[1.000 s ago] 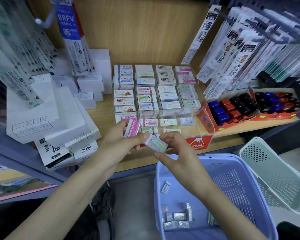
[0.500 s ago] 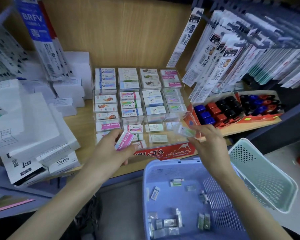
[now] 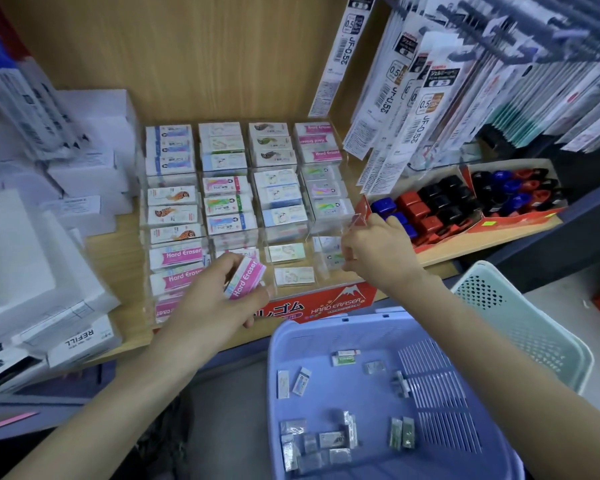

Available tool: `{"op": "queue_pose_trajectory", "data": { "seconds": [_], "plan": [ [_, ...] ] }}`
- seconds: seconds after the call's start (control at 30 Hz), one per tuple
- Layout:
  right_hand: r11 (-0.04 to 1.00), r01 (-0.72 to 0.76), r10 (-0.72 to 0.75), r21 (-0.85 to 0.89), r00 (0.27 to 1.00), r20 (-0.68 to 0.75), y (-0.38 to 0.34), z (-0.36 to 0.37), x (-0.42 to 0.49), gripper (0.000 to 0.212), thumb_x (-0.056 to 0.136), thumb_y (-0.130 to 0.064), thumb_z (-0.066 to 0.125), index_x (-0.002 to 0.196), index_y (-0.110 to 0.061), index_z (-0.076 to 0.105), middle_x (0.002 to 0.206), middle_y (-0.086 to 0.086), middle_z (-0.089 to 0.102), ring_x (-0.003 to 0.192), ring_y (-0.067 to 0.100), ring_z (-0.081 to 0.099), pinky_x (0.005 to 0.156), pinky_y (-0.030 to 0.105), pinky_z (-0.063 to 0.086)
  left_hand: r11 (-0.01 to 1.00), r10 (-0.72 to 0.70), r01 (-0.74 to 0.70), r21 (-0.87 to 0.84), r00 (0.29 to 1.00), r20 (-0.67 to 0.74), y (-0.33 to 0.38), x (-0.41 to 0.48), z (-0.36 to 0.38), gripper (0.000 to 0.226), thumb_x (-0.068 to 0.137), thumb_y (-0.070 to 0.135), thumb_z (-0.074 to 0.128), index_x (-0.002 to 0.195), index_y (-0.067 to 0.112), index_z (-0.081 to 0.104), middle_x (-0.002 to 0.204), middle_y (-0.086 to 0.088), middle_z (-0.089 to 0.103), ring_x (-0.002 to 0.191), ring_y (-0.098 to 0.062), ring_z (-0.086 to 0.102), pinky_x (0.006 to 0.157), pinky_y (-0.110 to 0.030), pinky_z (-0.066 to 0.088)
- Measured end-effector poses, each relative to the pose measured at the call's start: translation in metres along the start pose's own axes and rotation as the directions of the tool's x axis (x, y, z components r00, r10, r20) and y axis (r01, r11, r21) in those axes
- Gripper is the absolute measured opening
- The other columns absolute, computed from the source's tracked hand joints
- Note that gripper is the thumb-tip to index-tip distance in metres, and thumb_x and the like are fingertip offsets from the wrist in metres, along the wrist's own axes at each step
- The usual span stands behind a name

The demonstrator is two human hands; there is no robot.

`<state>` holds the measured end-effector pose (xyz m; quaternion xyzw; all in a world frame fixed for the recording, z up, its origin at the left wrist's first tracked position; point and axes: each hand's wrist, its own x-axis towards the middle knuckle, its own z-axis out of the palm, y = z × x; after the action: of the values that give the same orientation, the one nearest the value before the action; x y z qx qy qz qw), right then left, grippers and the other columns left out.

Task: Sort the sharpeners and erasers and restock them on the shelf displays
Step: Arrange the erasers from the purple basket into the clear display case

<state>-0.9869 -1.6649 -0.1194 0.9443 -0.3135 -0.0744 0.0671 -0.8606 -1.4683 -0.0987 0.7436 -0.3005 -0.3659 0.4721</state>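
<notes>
One pink eraser pack [image 3: 246,281], maybe with more stacked under it, is held tight in the left hand [image 3: 215,306], just above the front of the clear display case [image 3: 326,226] on the shelf [image 3: 118,244]. The same pink kind lies in the front left slots, so I think this pack belongs there. To do it well, turn it flat with the words up and slide it in gently, so the thin clear walls do not get bumped. The right hand [image 3: 378,258] is at the front right slot with bent fingers. I cannot tell if it holds a small eraser or nothing. Lots of little loose erasers [image 3: 329,439] wait in the purple basket [image 3: 326,327] below, and a green basket [image 3: 520,327] sits beside it. Red boxes of sharpeners [image 3: 430,209] stand just beside the case on the right. Long hanging packs [image 3: 413,98] dangle near the back right corner and could get in the way there. White boxes [image 3: 84,174] crowd the left side.
</notes>
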Motion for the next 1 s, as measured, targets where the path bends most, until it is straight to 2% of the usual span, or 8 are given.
{"op": "queue_pose_trajectory", "data": {
  "seconds": [0.23,0.33,0.4,0.47,0.53,0.57,0.87,1.0],
  "plan": [
    [0.999,-0.008,0.006,0.04,0.999,0.048,0.001,-0.001,-0.002,0.026,0.086,-0.039,0.063,0.107,-0.024,0.065,0.12,-0.001,0.058,0.113,0.023,0.043,0.095,0.037,0.029,0.999,-0.043,0.046,-0.015,0.992,0.121,-0.001,0.004,0.007,0.017,0.088,0.01,0.059,0.099,0.024,0.057,0.071,-0.001,0.062,0.052,-0.003,0.055,0.056,-0.02,0.042],
    [0.947,-0.064,0.125,0.314,0.976,-0.178,-0.003,-0.004,-0.03,0.023,0.087,-0.031,0.064,0.106,-0.018,0.068,0.112,0.001,0.062,0.105,0.029,0.048,0.089,0.038,0.034,0.998,-0.036,0.046,-0.046,0.979,0.201,0.0,0.001,0.006,0.032,0.09,0.002,0.053,0.108,0.029,0.057,0.077,-0.003,0.064,0.057,0.0,0.058,0.057,-0.017,0.046],
    [0.825,-0.031,0.231,0.564,0.93,-0.287,-0.013,-0.011,-0.055,0.013,0.088,-0.02,0.064,0.1,-0.017,0.07,0.102,-0.006,0.064,0.098,0.025,0.051,0.082,0.034,0.037,0.995,-0.029,0.05,-0.089,0.974,0.224,0.0,-0.001,0.005,0.033,0.091,0.002,0.054,0.116,0.023,0.057,0.091,-0.005,0.066,0.065,-0.004,0.063,0.059,-0.016,0.049],
    [0.539,-0.002,0.257,0.843,0.953,-0.162,-0.029,-0.021,-0.075,0.018,0.091,-0.017,0.061,0.105,-0.024,0.067,0.103,-0.017,0.062,0.099,0.01,0.054,0.084,0.024,0.041,0.989,-0.032,0.063,-0.134,0.975,0.22,0.001,-0.002,0.006,0.034,0.09,0.001,0.057,0.12,0.016,0.055,0.106,-0.01,0.063,0.067,-0.007,0.066,0.058,-0.015,0.049],
    [0.264,0.007,0.172,0.965,0.984,-0.054,-0.046,-0.028,-0.087,0.031,0.09,-0.015,0.062,0.115,-0.032,0.061,0.111,-0.017,0.062,0.101,0.002,0.057,0.087,0.017,0.044,0.986,-0.026,0.061,-0.158,0.976,0.215,0.004,-0.005,0.006,0.034,0.089,0.002,0.059,0.12,0.01,0.053,0.096,-0.014,0.065,0.058,-0.004,0.064,0.055,-0.013,0.047],
    [0.223,0.018,0.132,0.975,0.99,-0.048,-0.053,-0.028,-0.091,0.038,0.088,-0.011,0.064,0.117,-0.034,0.058,0.114,-0.014,0.061,0.101,0.002,0.058,0.088,0.015,0.044,0.984,-0.017,0.055,-0.169,0.976,0.217,0.005,-0.006,0.006,0.032,0.088,0.002,0.059,0.119,0.008,0.052,0.086,-0.013,0.066,0.054,-0.003,0.062,0.053,-0.012,0.045],
    [0.502,0.14,0.146,0.854,0.959,-0.243,-0.074,-0.012,-0.099,0.024,0.084,-0.011,0.069,0.107,-0.013,0.067,0.098,-0.003,0.06,0.086,0.004,0.056,0.079,0.01,0.043,0.985,-0.004,0.034,-0.168,0.984,0.176,-0.002,-0.013,0.002,0.021,0.088,0.014,0.062,0.107,0.014,0.053,0.065,0.0,0.07,0.06,-0.006,0.062,0.058,-0.017,0.047],
    [0.514,0.178,0.112,0.839,0.956,-0.272,-0.081,-0.02,-0.085,0.025,0.083,-0.012,0.07,0.108,-0.012,0.068,0.096,-0.008,0.059,0.085,0.006,0.058,0.078,0.013,0.046,0.988,0.119,-0.111,0.104,0.99,-0.07,-0.011,-0.016,-0.033,0.025,0.082,0.026,0.069,0.098,0.03,0.051,0.081,0.007,0.069,0.072,-0.007,0.063,0.071,-0.028,0.05]
  ]
}}
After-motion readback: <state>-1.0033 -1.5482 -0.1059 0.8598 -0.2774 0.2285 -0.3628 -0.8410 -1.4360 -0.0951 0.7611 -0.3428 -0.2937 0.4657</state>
